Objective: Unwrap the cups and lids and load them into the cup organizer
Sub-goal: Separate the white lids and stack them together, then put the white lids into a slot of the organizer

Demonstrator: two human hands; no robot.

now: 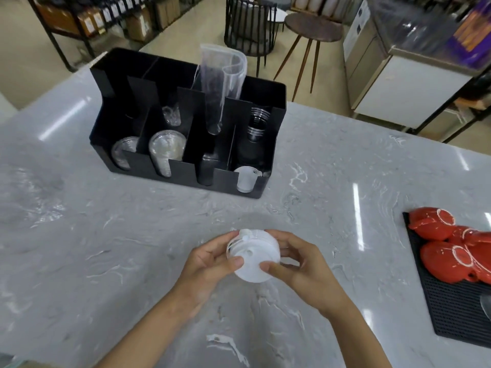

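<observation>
A short stack of white lids point(253, 257) is held above the marble counter by both hands. My left hand point(210, 264) grips its left side, my right hand point(297, 264) its right side, thumbs on the front lid. Farther back stands the black cup organizer point(114, 83). Its front slots hold clear lids point(166, 150), more clear lids point(123, 154) and a few white lids point(245, 179). A clear plastic wrapper point(220, 83) stands upright in a middle slot. Stacked clear cups point(256, 123) lie in the right rear slot.
A black perforated mat point(451, 314) at the right edge carries several red cups point(446, 258). The grey marble counter point(106, 248) spreads all around. Beyond it are a round stool point(313, 30), a wire rack and shelving.
</observation>
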